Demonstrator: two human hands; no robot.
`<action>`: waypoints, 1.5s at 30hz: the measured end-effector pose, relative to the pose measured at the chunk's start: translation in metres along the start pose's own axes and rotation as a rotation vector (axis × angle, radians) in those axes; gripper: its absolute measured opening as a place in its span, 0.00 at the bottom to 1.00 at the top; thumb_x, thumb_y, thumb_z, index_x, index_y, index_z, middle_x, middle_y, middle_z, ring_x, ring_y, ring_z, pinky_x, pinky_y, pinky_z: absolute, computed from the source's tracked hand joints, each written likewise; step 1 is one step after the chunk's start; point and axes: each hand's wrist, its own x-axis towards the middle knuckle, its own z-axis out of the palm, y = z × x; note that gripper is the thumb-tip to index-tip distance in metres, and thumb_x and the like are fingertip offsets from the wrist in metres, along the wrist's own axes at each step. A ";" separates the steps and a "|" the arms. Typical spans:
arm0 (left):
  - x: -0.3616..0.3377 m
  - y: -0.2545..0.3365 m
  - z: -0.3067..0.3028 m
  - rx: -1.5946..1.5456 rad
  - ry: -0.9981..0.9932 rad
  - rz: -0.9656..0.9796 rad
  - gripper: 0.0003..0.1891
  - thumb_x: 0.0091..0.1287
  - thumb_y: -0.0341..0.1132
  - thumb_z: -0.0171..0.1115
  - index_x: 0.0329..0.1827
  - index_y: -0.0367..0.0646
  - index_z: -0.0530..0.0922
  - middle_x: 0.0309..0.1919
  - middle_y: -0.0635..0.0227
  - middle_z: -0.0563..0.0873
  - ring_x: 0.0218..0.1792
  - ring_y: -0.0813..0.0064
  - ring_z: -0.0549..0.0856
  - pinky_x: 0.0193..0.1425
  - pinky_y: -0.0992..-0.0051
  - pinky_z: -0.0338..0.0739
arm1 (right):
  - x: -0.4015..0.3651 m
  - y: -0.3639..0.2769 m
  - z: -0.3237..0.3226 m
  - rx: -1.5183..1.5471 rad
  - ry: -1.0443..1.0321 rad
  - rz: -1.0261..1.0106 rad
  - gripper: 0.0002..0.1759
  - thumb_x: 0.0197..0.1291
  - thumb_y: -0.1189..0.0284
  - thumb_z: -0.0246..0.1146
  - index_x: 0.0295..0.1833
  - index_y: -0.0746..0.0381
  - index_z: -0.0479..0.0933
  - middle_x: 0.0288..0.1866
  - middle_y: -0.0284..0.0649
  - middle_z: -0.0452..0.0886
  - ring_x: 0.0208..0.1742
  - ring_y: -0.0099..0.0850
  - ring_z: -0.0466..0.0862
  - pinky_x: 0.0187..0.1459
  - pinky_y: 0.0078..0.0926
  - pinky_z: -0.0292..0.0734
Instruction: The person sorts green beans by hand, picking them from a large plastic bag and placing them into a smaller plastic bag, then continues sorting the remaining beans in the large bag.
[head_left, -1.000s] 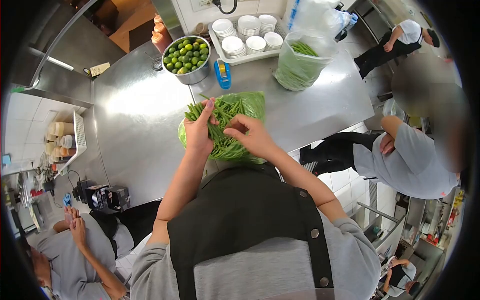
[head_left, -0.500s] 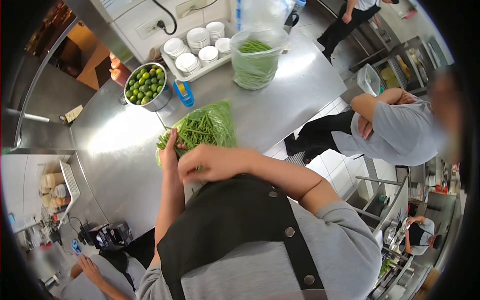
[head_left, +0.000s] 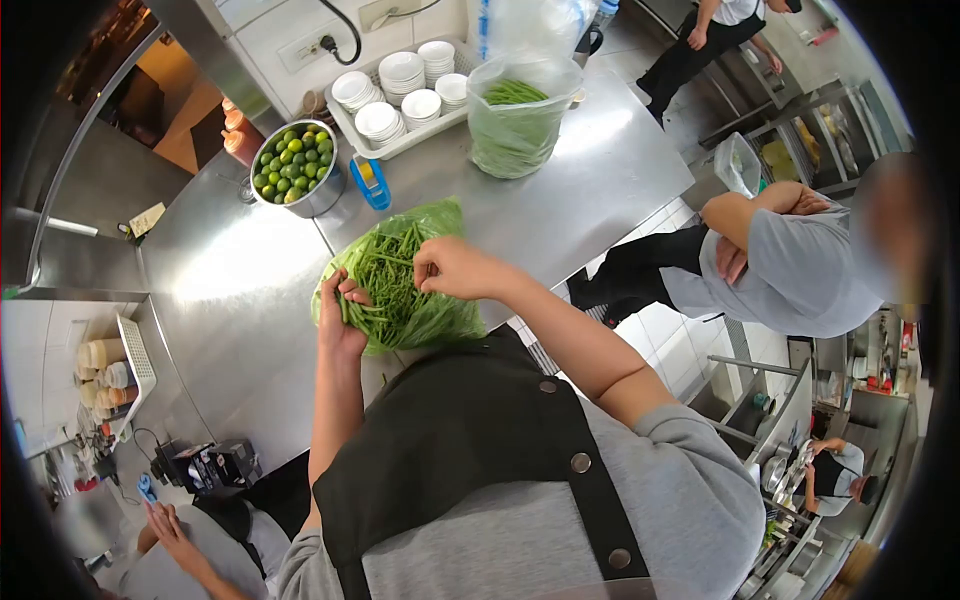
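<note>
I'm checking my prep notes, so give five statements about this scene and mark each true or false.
1. The left hand holds green beans. True.
2. A metal bowl of green citrus stands on the counter. True.
3. Both hands are in that bowl. False: the right hand is at the beans.
4. The upright clear bag holds green beans. True.
5. The white tray holds knives. False: the tray holds stacked dishes.
</note>
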 end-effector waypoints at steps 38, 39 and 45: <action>-0.035 -0.031 0.074 1.255 -0.041 0.275 0.10 0.63 0.33 0.76 0.39 0.36 0.85 0.24 0.74 0.84 0.20 0.87 0.76 0.23 0.82 0.70 | -0.003 -0.007 0.022 0.904 0.391 -0.033 0.11 0.68 0.78 0.65 0.54 0.63 0.78 0.40 0.35 0.84 0.39 0.23 0.84 0.45 0.22 0.82; -0.035 -0.031 0.072 1.290 -0.041 0.264 0.10 0.63 0.33 0.76 0.38 0.36 0.85 0.23 0.74 0.84 0.20 0.87 0.76 0.23 0.82 0.71 | -0.003 -0.003 0.023 0.901 0.387 -0.041 0.09 0.69 0.77 0.65 0.53 0.63 0.78 0.40 0.35 0.84 0.40 0.23 0.84 0.45 0.23 0.81; -0.039 -0.033 0.072 1.319 -0.063 0.243 0.11 0.62 0.33 0.78 0.37 0.37 0.83 0.22 0.75 0.81 0.20 0.87 0.77 0.24 0.81 0.74 | -0.003 0.002 0.016 0.343 0.498 -0.129 0.04 0.69 0.76 0.64 0.45 0.65 0.80 0.38 0.37 0.84 0.36 0.28 0.83 0.40 0.29 0.78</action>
